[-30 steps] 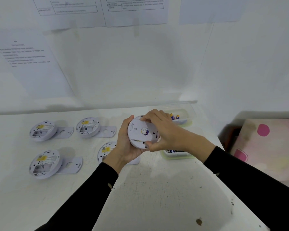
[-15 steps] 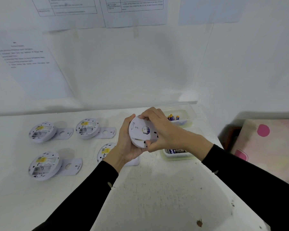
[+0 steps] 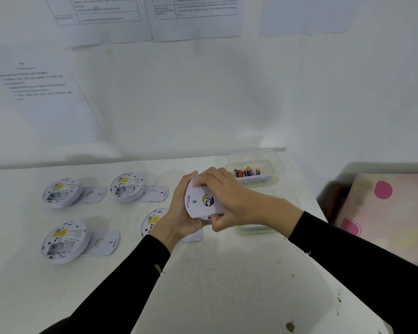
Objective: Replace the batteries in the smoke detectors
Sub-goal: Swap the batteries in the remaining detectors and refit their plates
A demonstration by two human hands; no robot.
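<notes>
A round white smoke detector (image 3: 199,203) is held above the table between both hands, its flat side with a small blue and yellow sticker facing me. My left hand (image 3: 179,213) cups its left edge from behind. My right hand (image 3: 229,201) grips its top and right rim, thumb under the lower edge. Three more detectors lie open side up on the table: two in a back row (image 3: 60,192) (image 3: 127,186) and one in front (image 3: 64,241), each beside a flat white mounting plate (image 3: 155,194). Another detector (image 3: 152,221) is partly hidden under my left wrist.
A clear plastic tub (image 3: 263,165) with several batteries stands at the back right. A second tub (image 3: 256,229) lies mostly hidden under my right forearm. The table's right edge runs near a pink spotted cloth (image 3: 384,208). Printed sheets hang on the wall.
The held detector has turned counter-clockwise and tilted to the left in my hands; my right fingers have shifted along its top rim. The things on the table have stayed put.
</notes>
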